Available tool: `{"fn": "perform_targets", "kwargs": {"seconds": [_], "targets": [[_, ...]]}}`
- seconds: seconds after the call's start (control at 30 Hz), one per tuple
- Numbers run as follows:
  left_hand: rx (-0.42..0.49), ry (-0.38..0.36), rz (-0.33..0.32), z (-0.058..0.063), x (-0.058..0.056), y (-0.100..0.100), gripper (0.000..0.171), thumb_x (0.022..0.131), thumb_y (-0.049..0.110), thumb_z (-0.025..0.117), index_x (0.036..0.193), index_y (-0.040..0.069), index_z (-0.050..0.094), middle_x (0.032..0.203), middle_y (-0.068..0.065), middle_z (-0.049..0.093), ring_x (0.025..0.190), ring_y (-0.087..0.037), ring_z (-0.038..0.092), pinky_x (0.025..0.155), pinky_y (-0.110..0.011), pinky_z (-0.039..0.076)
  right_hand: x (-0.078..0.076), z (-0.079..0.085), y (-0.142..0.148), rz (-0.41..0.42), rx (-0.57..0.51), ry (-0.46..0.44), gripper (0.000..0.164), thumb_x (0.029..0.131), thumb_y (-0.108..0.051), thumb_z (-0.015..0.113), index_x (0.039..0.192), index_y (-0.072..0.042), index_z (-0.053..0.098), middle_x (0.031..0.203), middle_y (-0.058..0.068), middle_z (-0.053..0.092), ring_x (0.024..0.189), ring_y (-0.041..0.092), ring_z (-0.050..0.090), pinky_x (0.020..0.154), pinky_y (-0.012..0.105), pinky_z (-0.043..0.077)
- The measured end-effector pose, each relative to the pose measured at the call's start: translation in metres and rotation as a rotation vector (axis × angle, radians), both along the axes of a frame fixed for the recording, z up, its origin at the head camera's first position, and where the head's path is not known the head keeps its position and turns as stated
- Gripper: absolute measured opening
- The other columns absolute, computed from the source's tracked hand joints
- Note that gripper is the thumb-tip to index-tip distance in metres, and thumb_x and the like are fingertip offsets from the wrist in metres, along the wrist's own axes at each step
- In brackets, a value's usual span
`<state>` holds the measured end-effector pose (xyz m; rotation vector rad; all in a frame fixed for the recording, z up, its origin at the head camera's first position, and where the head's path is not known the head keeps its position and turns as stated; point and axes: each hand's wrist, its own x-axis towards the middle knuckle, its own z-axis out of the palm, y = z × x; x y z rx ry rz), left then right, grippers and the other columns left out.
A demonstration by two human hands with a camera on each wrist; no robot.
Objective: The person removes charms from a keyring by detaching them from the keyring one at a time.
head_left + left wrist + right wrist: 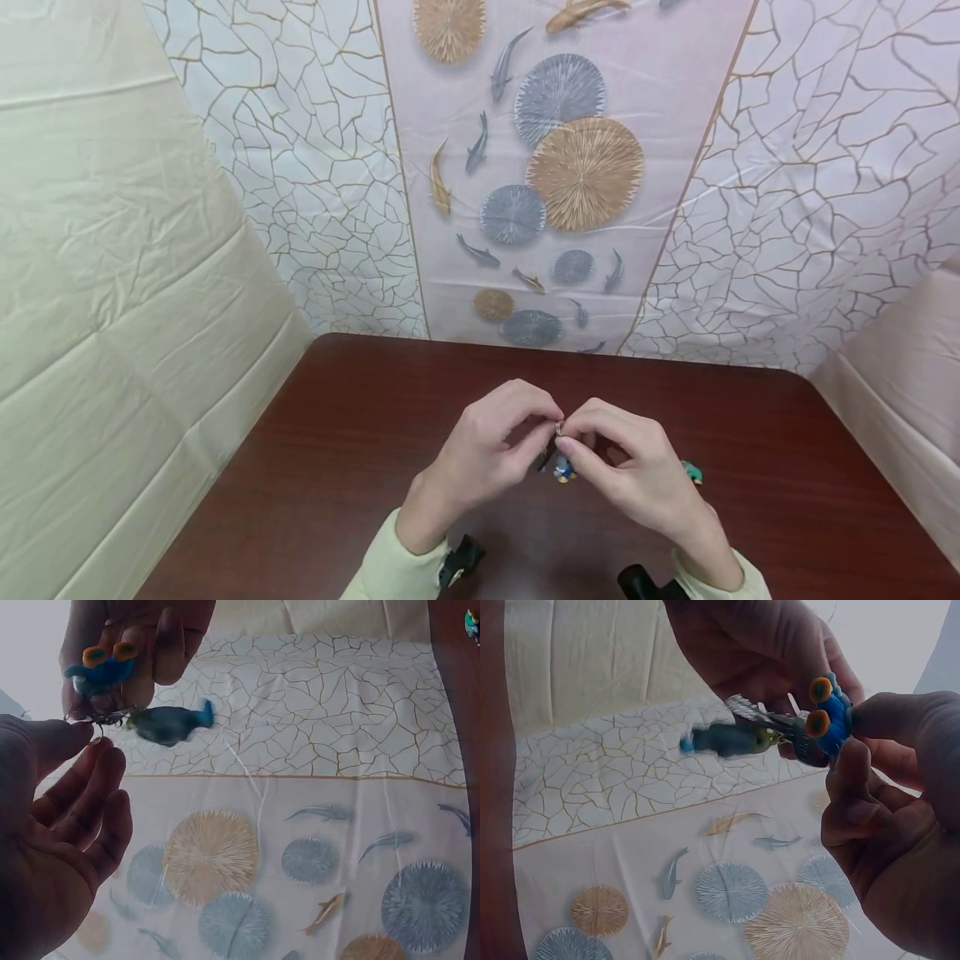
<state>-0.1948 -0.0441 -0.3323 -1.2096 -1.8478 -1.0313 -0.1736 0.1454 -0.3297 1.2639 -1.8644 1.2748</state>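
Above the table, both hands meet fingertip to fingertip at a small metal key ring (pixel 558 427). My left hand (pixel 487 442) pinches it between thumb and index finger. From the other side my right hand (pixel 633 462) pinches the ring too, thumb and forefinger bent together. Below the fingertips hangs a small blue figurine (pixel 564 468), whose two round orange feet (pixel 819 711) face the right wrist camera. A dark green charm with a blue end (pixel 169 724) dangles beside it, blurred. Short metal chain links (pixel 754 712) show between them; the fingertips partly hide the ring.
A small green figurine (pixel 691 473) lies on the dark red-brown table (pixel 360 400), just beyond my right hand. Patterned cloth (pixel 300 167) hangs behind the table, with pale cloth walls (pixel 112 333) at the sides. Black wrist straps (pixel 461 560) sit at the sleeves.
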Motion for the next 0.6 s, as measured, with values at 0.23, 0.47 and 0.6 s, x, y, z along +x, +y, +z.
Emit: {"fn": "perform_targets", "kwargs": {"seconds": [0.23,0.47,0.6], "targets": [[0.057,-0.057,-0.002,-0.002,0.0029,0.0001,0.007,0.088,0.001,0.066,0.091,0.007,0.066,0.085,0.001,0.068,0.076,-0.003,0.062,0.07,-0.009,0.051,0.0018,0.0014,0.0006,0.031,-0.016,-0.027,0.029,0.075,0.018,0.07,0.089,-0.006,0.066,0.079,0.0,0.057,0.067,0.003,0.048,0.046,0.014,0.036],[0.063,-0.145,-0.026,-0.0037,0.0042,0.0014,0.014,0.087,-0.003,0.065,0.094,0.009,0.065,0.084,0.001,0.069,0.072,-0.002,0.062,0.066,-0.009,0.052,0.0001,0.0004,0.0006,0.043,-0.033,-0.021,0.027,0.076,0.018,0.07,0.089,-0.005,0.065,0.078,0.001,0.057,0.066,0.003,0.048,0.045,0.014,0.036],[-0.003,-0.04,0.013,-0.0024,0.0019,0.0008,0.013,0.087,0.002,0.068,0.096,0.011,0.068,0.086,0.004,0.068,0.078,-0.003,0.061,0.073,-0.011,0.051,-0.0006,0.0014,0.0025,0.056,-0.048,-0.016,0.026,0.076,0.019,0.068,0.088,-0.003,0.064,0.078,0.002,0.056,0.066,0.004,0.048,0.045,0.015,0.035]]}}
